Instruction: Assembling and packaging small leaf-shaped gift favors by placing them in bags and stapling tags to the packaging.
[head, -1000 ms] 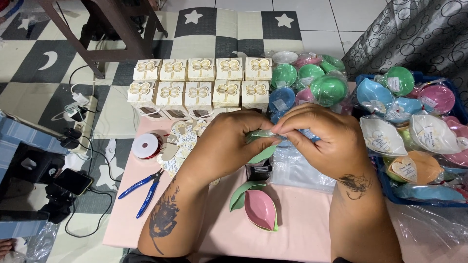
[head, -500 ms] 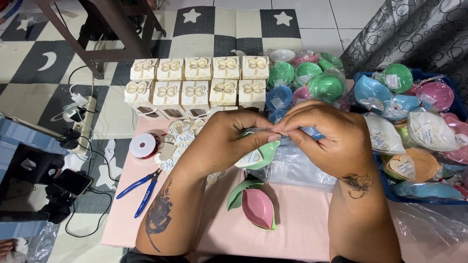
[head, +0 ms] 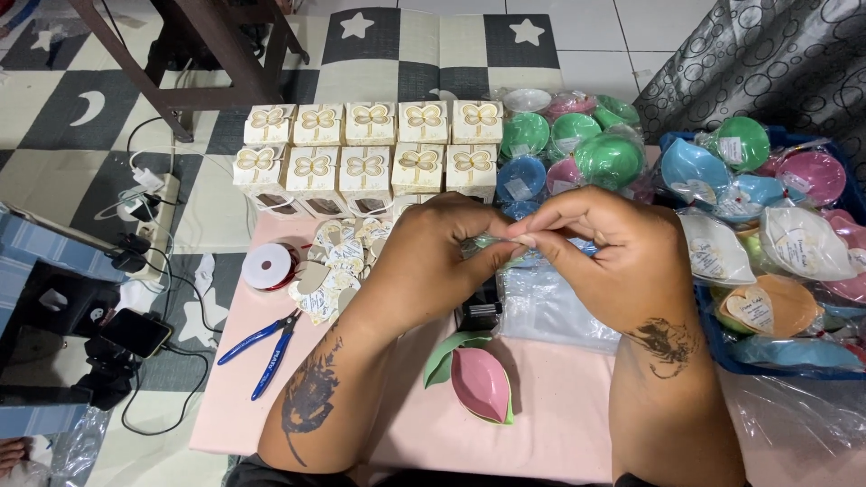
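Observation:
My left hand (head: 433, 261) and my right hand (head: 604, 257) meet above the middle of the pink table (head: 559, 415). Their fingertips pinch a small wrapped green piece (head: 488, 242); most of it is hidden behind my fingers. Below my hands lie a sheet of clear plastic bags (head: 550, 311) and a small black object (head: 480, 311). Nearer to me, a pink leaf-shaped dish (head: 480, 383) rests on a green one (head: 440, 359).
Two rows of cream boxes with butterfly tops (head: 370, 149) stand at the table's far side, beside wrapped round dishes (head: 577, 149). A blue basket (head: 720, 347) of wrapped dishes sits right. Heart tags (head: 338, 261), a red ribbon spool (head: 269, 266) and blue pliers (head: 266, 341) lie left.
The green piece that hung below my hands is now drawn up between my fingers and mostly hidden. Both hands have stayed close together over the table's middle.

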